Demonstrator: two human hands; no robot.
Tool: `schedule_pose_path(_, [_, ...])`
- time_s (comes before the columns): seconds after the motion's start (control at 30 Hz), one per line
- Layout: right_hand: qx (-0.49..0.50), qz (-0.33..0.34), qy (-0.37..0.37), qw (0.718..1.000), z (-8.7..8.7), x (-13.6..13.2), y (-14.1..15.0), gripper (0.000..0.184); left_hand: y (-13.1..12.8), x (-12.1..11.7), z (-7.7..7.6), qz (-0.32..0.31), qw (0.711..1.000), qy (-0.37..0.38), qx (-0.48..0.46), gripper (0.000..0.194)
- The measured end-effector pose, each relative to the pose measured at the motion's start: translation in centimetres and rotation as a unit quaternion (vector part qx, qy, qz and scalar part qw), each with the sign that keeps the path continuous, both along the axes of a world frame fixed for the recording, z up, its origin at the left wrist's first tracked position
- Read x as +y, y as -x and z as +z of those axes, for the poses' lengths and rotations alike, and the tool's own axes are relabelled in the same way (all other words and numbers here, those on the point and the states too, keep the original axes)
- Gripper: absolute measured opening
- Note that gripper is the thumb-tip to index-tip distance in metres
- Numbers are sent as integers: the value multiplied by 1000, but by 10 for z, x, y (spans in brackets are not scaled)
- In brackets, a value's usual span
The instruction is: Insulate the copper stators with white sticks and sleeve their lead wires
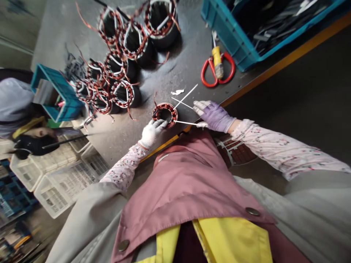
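Observation:
A small motor stator [165,113] with copper windings lies on the grey workbench [178,69] near its front edge. My left hand [152,132], in a white glove, grips the stator's near side. My right hand [212,115], in a purple glove, pinches a thin white strip [186,123] that runs into the stator. Two more white strips [185,96] stick out of the stator, up and to the right.
Several wound stators [123,54] are stacked at the back of the bench. Red-handled scissors [218,67] lie to the right, beside a blue crate [246,36] of dark parts. A smaller blue bin [56,91] and white baskets [63,175] sit left, near another person [19,109].

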State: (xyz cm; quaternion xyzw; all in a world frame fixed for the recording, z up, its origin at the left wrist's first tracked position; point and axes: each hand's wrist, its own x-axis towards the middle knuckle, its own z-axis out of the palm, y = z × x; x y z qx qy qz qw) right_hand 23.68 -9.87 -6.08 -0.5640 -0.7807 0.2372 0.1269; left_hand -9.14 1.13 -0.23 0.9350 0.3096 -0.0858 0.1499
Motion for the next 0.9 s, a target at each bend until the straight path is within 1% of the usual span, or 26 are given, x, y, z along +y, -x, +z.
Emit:
schedule_pose_path(0.07, [3, 30, -10, 999, 3, 3, -13, 65, -1, -4, -2, 24, 1000, 7, -11, 38])
schedule_pose_path(0.13, [3, 71, -19, 997, 2, 17, -26, 61, -2, -5, -3, 40, 999, 12, -19, 38])
schedule_pose_path(0.2, [16, 114, -15, 993, -2, 32, -33, 51, -3, -3, -1, 38, 999, 11, -15, 38])
schedule_pose_path(0.27, [52, 132, 5, 990, -8, 40, -32, 33, -2, 0, 2, 20, 1000, 9, -11, 40])
schedule_pose_path(0.3, [75, 129, 18, 989, -11, 41, -29, 25, -1, 2, 3, 8, 1000, 10, -13, 40])
schedule_pose_path(0.37, [108, 106, 36, 988, -17, 36, -22, 16, 1, 7, 5, -10, 1000, 14, -24, 42])
schedule_pose_path(0.43, [108, 72, 40, 991, -22, 29, -14, 11, 3, 11, 5, -13, 999, 23, -39, 40])
schedule_pose_path(0.5, [90, 41, 40, 994, -25, 26, -7, 7, 1, 12, 2, -2, 998, 34, -50, 35])
schedule_pose_path(0.6, [69, 16, 35, 997, -25, 33, 1, 13, -8, 9, -3, 22, 997, 36, -61, 32])
schedule_pose_path(0.7, [70, 21, 23, 997, -20, 40, 3, 22, -18, 5, -5, 38, 996, 33, -68, 34])
schedule_pose_path(0.77, [75, 26, 18, 997, -17, 36, 2, 30, -21, 4, -4, 38, 996, 35, -70, 34])
schedule_pose_path(0.83, [84, 18, 21, 996, -16, 28, 1, 30, -22, 5, -3, 38, 996, 38, -74, 34])
schedule_pose_path(0.9, [80, 1, 24, 996, -15, 19, 3, 23, -22, 6, -3, 41, 995, 39, -78, 34])
